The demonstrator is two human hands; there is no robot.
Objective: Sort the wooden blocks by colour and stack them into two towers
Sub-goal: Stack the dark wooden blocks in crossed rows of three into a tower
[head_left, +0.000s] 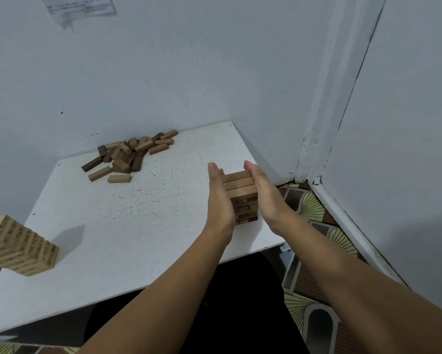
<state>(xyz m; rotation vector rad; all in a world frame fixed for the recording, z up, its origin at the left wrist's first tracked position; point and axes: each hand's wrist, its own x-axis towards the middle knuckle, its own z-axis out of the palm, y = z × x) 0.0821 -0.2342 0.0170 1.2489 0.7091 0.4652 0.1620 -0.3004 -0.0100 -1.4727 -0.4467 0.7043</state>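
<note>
A brown block tower (242, 194) stands near the right edge of the white table (128, 226). My left hand (219, 198) presses flat against the tower's left side with straight fingers. My right hand (265, 191) presses flat against its right side, so the tower sits between my palms. A taller tower of light blocks (18, 246) stands at the table's left edge. A loose pile of brown and light blocks (128, 155) lies at the back of the table by the wall.
White walls close in behind the table and on the right, meeting in a corner (301, 175). Patterned floor tiles (314, 215) show to the right of the table. The table's front edge runs just above my lap.
</note>
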